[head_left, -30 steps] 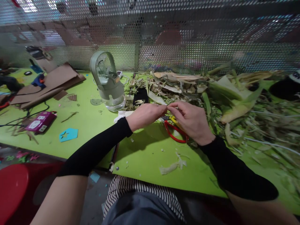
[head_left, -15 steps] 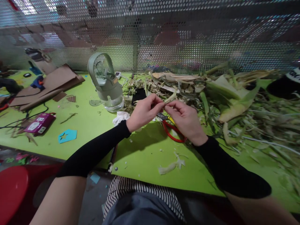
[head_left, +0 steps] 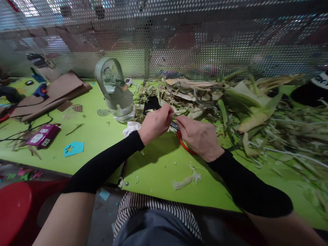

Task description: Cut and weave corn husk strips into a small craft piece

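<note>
My left hand (head_left: 157, 124) is closed in a pinch, fingertips turned inward above the green table. Facing it a short gap away, my right hand (head_left: 200, 136) is closed too, thumb and fingers pressed together. A pale strip of corn husk (head_left: 181, 111) shows between the two hands, mostly covered by the fingers. Under my right hand lie scissors with red handles (head_left: 185, 145), their blades pointing to the left hand. Behind the hands spreads a heap of dry and green corn husks (head_left: 193, 92). A torn husk scrap (head_left: 183, 183) lies nearer to me.
A pale green water bottle (head_left: 119, 99) stands left of the hands, with crumpled tissue (head_left: 131, 128) near it. Farther left are a purple box (head_left: 44, 136), a blue paper piece (head_left: 73, 149) and brown cardboard (head_left: 57, 90). A perforated metal screen (head_left: 143, 44) rises behind the table.
Both hands have rolled inward and curled tighter, the right one shifting slightly left over the scissors. The husk strip that stuck up between the fingertips is now mostly hidden.
</note>
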Demonstrator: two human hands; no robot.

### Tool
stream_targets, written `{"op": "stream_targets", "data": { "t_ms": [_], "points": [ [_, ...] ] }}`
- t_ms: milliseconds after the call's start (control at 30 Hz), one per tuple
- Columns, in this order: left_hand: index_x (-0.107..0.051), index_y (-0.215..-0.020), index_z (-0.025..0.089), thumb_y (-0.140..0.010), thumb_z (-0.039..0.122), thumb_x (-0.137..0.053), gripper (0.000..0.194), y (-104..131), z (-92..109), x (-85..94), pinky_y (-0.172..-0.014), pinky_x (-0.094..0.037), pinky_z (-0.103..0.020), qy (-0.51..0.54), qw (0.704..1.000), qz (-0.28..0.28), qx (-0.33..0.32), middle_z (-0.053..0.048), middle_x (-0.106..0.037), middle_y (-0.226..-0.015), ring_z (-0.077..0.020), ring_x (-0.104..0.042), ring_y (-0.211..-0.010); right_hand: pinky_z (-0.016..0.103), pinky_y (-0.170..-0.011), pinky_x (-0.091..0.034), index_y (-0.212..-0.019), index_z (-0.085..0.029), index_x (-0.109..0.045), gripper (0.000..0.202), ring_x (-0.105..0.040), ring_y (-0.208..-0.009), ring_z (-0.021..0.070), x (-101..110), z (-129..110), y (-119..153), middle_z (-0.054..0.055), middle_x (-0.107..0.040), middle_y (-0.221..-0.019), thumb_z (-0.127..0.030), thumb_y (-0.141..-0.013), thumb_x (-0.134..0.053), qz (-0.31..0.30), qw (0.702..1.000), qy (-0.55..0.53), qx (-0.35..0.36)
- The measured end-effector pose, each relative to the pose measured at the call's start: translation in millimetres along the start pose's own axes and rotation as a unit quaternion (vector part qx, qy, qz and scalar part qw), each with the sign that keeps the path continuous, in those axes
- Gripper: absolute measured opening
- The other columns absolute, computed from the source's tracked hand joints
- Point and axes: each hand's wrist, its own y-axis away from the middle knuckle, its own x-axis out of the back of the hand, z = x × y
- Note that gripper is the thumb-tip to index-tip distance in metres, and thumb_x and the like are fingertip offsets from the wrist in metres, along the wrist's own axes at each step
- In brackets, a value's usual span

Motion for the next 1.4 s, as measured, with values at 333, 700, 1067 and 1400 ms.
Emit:
{"op": "stream_targets", "data": {
  "t_ms": [333, 700, 1067, 1400],
  "points": [
    [-0.06, -0.095, 0.017, -0.098, 0.024, -0.057, 0.009, -5.3, -11.2, 10.2, -0.068, -0.044, -0.028, 0.13, 0.974, -0.157, -0.095, -0.006, -0.074, -0.084, -0.0143, -0.064, -0.069, 0.03, -0.061, -0.036, -0.093, -0.018, -0.075, 0.031, -0.061, -0.065, 0.0174, 18.6, 20.9, -12.3, 0.005, -0.076, -0.079, -0.036, -0.103, -0.052, -0.086, 0.972, -0.202, -0.088],
    [-0.053, -0.086, 0.017, -0.099, 0.016, -0.058, 0.014, -1.2, 10.4, 8.0, -0.057, -0.043, -0.018, 0.526, 0.838, -0.061, 0.132, 0.003, -0.066, -0.07, -0.0046, -0.058, -0.057, 0.029, -0.064, -0.043, -0.086, -0.022, -0.072, 0.026, -0.06, -0.062, 0.0154, 16.3, 8.6, -12.4, 0.002, -0.073, -0.075, -0.035, -0.101, -0.056, 0.0, 0.929, -0.353, -0.112],
    [-0.063, -0.096, 0.017, -0.098, 0.018, -0.058, 0.006, 0.6, 1.1, -2.2, -0.065, -0.045, -0.022, 0.336, 0.941, -0.005, 0.039, 0.002, -0.071, -0.074, -0.0078, -0.06, -0.06, 0.03, -0.065, -0.044, -0.099, -0.021, -0.074, 0.029, -0.069, -0.07, 0.0194, 0.0, 11.1, -5.9, 0.006, -0.079, -0.088, -0.033, -0.105, -0.048, 0.0, 0.977, -0.208, -0.051],
    [-0.067, -0.089, 0.017, -0.091, 0.017, -0.067, 0.003, -4.9, 3.7, 5.3, -0.072, -0.044, -0.023, 0.557, 0.795, -0.066, 0.23, 0.0, -0.068, -0.085, -0.0094, -0.057, -0.075, 0.028, -0.058, -0.039, -0.093, -0.02, -0.075, 0.022, -0.057, -0.056, 0.0145, 2.3, 7.3, -8.8, 0.002, -0.074, -0.072, -0.033, -0.1, -0.058, 0.04, 0.956, -0.268, -0.111]
  ]
}}
